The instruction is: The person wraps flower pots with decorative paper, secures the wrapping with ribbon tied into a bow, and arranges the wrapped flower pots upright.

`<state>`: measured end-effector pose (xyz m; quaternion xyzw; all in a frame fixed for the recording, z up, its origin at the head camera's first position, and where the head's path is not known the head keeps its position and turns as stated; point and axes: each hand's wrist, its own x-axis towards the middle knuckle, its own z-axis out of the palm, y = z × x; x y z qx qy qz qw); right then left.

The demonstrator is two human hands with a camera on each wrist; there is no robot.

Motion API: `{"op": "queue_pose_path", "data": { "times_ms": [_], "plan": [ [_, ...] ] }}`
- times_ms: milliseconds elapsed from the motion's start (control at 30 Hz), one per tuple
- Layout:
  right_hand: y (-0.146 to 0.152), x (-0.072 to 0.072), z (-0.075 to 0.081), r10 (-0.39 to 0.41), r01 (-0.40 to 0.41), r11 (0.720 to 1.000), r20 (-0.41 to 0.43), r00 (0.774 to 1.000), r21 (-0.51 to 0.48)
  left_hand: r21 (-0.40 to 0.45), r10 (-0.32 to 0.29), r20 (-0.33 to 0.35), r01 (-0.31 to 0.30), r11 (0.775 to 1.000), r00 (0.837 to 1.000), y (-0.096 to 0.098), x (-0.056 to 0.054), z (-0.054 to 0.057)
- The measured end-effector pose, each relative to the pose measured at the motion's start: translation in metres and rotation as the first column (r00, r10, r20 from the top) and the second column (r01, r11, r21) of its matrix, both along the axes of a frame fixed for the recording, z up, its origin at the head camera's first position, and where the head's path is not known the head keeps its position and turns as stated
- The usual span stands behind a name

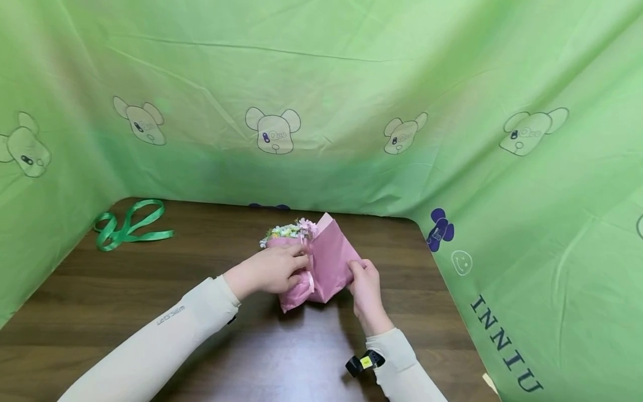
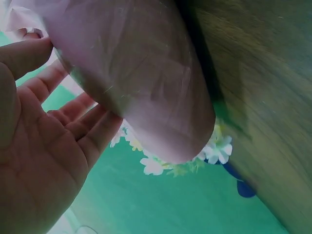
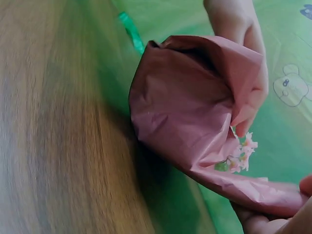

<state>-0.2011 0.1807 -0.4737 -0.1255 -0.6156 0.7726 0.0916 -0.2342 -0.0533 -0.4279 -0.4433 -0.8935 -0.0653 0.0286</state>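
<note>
A small bouquet of white, yellow and pink flowers, wrapped in pink paper, lies on the brown table. My left hand reaches over the wrapped part and holds it, with thumb and fingers spread along the paper. In the left wrist view the fingertips meet the edge of the pink wrapping. Between thumb and fingers, my right hand pinches the outer edge of a paper flap that stands out to the right. The right wrist view shows the wrapping's crumpled lower end; the stems are hidden.
A looped green ribbon lies at the table's back left. Green cloth printed with bear heads encloses the back and sides. A black strap with a small device is on my right wrist, just above the wood tabletop.
</note>
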Motion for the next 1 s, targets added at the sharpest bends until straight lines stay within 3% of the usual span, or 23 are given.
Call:
{"op": "queue_pose_path", "data": {
  "times_ms": [167,333,567,800,867,1000],
  "plan": [
    [-0.001,0.002,0.0,-0.037,0.037,0.999,0.001,0.999,-0.038,0.011,0.033,0.067,-0.034,0.999,0.997,-0.008,0.002,-0.002],
    [-0.015,0.015,0.007,-0.056,0.064,0.987,-0.061,0.997,0.144,-0.013,0.062,0.108,-0.061,0.998,0.992,-0.011,0.003,-0.003],
    [-0.04,0.028,0.018,0.053,0.04,0.917,-0.22,0.974,0.398,-0.019,0.108,0.135,-0.107,0.994,0.985,-0.011,0.007,0.001],
    [-0.055,0.038,0.023,0.181,0.007,0.792,-0.247,0.952,0.61,-0.001,0.118,0.101,-0.119,0.993,0.988,-0.009,0.009,0.0],
    [-0.058,0.039,0.024,0.186,0.004,0.786,-0.242,0.952,0.618,0.001,0.121,0.09,-0.121,0.993,0.989,-0.009,0.009,-0.001],
    [-0.062,0.039,0.028,0.185,-0.013,0.805,-0.23,0.955,0.593,-0.002,0.131,0.089,-0.131,0.991,0.987,-0.01,0.009,-0.003]
  ]
}}
